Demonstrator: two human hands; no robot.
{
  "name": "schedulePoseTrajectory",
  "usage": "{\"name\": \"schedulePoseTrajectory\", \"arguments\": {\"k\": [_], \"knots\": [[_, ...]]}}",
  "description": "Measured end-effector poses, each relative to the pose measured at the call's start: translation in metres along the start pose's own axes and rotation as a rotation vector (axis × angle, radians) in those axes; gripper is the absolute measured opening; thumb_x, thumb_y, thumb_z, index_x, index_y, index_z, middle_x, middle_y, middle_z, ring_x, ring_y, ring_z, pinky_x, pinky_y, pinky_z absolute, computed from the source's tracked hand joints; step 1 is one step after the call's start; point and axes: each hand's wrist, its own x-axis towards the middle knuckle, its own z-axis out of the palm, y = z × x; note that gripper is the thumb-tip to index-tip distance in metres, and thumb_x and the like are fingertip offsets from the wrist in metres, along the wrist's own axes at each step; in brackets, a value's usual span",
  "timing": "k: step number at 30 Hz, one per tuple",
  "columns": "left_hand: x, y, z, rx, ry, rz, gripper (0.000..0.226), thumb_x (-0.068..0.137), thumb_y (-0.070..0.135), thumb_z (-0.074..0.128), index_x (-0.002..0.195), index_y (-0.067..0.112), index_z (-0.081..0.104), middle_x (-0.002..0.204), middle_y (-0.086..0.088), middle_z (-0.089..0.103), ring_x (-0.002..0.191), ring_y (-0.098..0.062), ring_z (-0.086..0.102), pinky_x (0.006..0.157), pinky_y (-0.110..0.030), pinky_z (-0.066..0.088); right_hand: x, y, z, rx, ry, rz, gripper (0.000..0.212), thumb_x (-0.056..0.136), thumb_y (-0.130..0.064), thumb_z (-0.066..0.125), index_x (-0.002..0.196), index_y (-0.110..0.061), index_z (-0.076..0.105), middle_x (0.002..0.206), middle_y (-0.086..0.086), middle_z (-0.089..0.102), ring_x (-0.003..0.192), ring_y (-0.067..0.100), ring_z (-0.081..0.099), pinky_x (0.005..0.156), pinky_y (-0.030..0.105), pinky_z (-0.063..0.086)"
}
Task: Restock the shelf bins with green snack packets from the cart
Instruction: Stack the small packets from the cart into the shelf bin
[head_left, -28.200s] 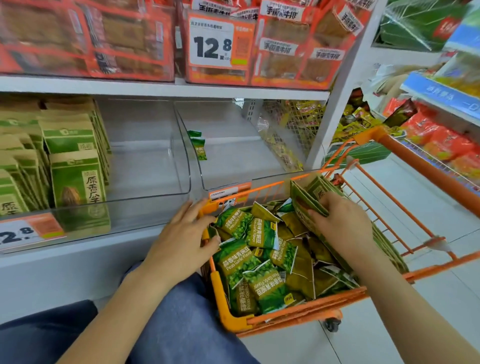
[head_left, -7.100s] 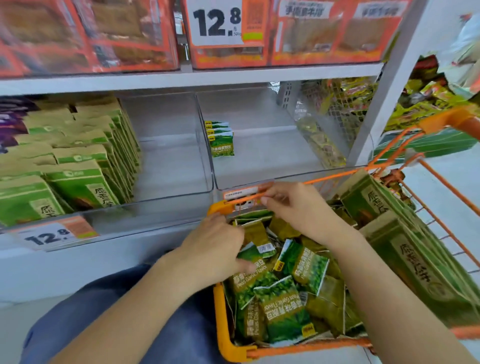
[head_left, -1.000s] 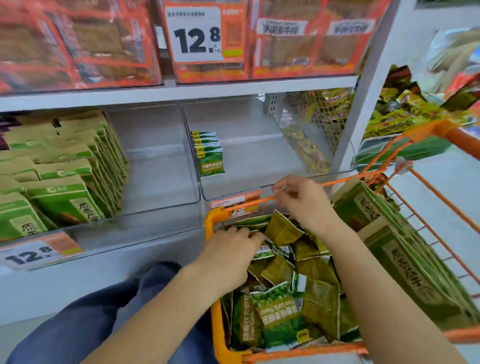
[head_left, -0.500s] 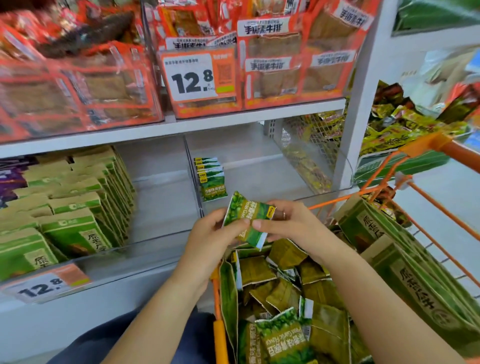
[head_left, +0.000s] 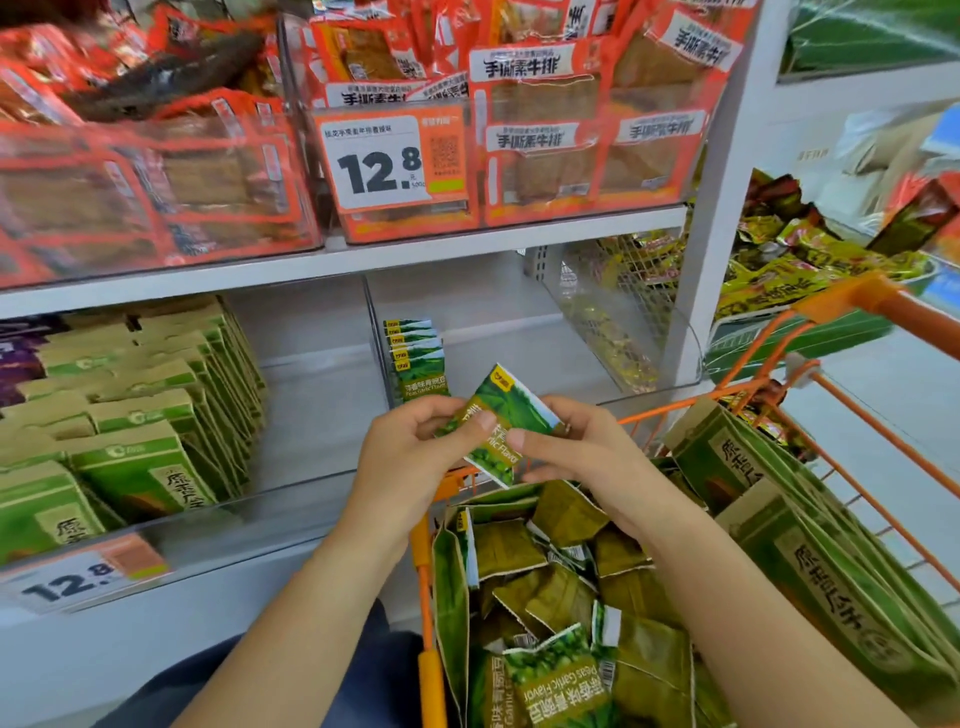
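I see my left hand (head_left: 415, 457) and right hand (head_left: 587, 457) both pinching one green snack packet (head_left: 498, 423), fingers curled around its edges, tilted above the cart (head_left: 431, 597), before the shelf bin (head_left: 498, 332).

We saw a glossy green foil-like snack packet (head_left: 497, 422), a painted orange metal wire cart (head_left: 852, 415), clear, smooth plastic shelf bins (head_left: 332, 467) and matt green-and-tan packs (head_left: 140, 467), seemingly paper, though blur made that uncertain.
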Motion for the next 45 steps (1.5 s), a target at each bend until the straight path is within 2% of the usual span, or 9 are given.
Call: {"name": "schedulePoseTrajectory", "arguments": {"k": [3,7,13,22,28,32,35,40,45], "knots": [[0.0,-0.005,-0.007,0.159,0.058,0.132,0.009,0.087,0.029,0.066,0.096,0.027,0.068,0.096,0.01,0.072,0.093,-0.007,0.066,0.081,-0.022,0.051,0.0,-0.001,0.002,0.028,0.075,-0.016,0.023,0.082,-0.008,0.068,0.104,-0.006,0.067,0.09,0.009,0.071,0.07,0.013,0.069,0.062,0.02,0.055],[0.02,-0.018,-0.038,0.559,0.284,0.288,0.037,0.097,0.039,0.046,0.13,0.025,0.052,0.126,0.014,0.051,0.119,-0.005,0.041,0.095,-0.018,0.027,0.012,-0.011,-0.005,-0.04,0.267,-0.041,0.022,0.082,-0.008,0.07,0.103,-0.005,0.066,0.084,0.009,0.071,0.061,0.008,0.064,0.053,0.017,0.05],[0.05,-0.042,-0.052,0.707,0.051,0.029,0.053,0.097,0.056,0.024,0.139,0.027,0.039,0.128,-0.001,0.06,0.114,-0.026,0.057,0.079,-0.027,0.035,0.1,-0.01,0.006,-0.605,0.243,-0.093,0.016,0.079,-0.019,0.077,0.089,-0.016,0.064,0.082,0.009,0.065,0.073,0.021,0.057,0.068,0.04,0.049],[0.054,-0.05,-0.056,0.722,0.069,0.076,0.067,0.085,0.069,0.014,0.143,0.04,0.031,0.122,0.002,0.065,0.107,-0.02,0.061,0.085,-0.031,0.046,0.214,0.029,0.036,-1.16,0.01,0.152,0.035,0.072,-0.032,0.081,0.095,-0.007,0.072,0.087,0.008,0.064,0.086,0.021,0.061,0.064,0.026,0.041],[0.055,-0.055,-0.058,0.737,0.074,0.081,0.059,0.093,0.064,0.021,0.147,0.039,0.028,0.12,0.002,0.066,0.108,-0.018,0.059,0.081,-0.027,0.042,0.231,0.05,0.047,-1.103,0.16,0.234,0.048,0.068,-0.035,0.081,0.099,-0.005,0.062,0.095,0.012,0.067,0.09,0.024,0.064,0.069,0.025,0.042],[0.055,-0.054,-0.055,0.763,0.06,0.102,0.062,0.093,0.064,0.018,0.148,0.037,0.025,0.121,0.005,0.065,0.106,-0.015,0.06,0.076,-0.023,0.038,0.22,0.046,0.04,-0.892,0.149,0.328,0.079,0.067,-0.033,0.085,0.127,-0.005,0.042,0.121,0.015,0.059,0.108,0.029,0.061,0.089,0.039,0.051],[0.053,-0.051,-0.056,0.727,0.02,0.058,0.07,0.086,0.068,0.015,0.147,0.037,0.027,0.13,0.006,0.06,0.114,-0.017,0.058,0.083,-0.026,0.039,0.192,0.015,0.03,-0.967,0.145,0.247,0.079,0.076,-0.038,0.078,0.137,-0.008,0.038,0.135,0.011,0.05,0.121,0.028,0.051,0.088,0.03,0.044],[0.041,-0.044,-0.054,0.651,0.181,0.228,0.064,0.095,0.059,0.03,0.147,0.022,0.032,0.148,-0.002,0.041,0.135,-0.02,0.036,0.106,-0.03,0.026,0.09,-0.034,-0.004,-0.85,0.263,0.011,0.016,0.087,-0.033,0.067,0.09,-0.018,0.064,0.086,0.004,0.07,0.084,0.021,0.067,0.077,0.033,0.052],[0.004,-0.025,-0.01,0.829,-0.017,0.478,0.031,0.1,0.029,0.042,0.126,0.024,0.057,0.126,0.004,0.059,0.118,-0.015,0.052,0.092,-0.027,0.038,0.009,-0.022,-0.039,-1.058,0.163,0.105,0.025,0.087,-0.033,0.065,0.068,-0.016,0.067,0.061,0.0,0.067,0.056,0.008,0.062,0.06,0.023,0.048]]}}
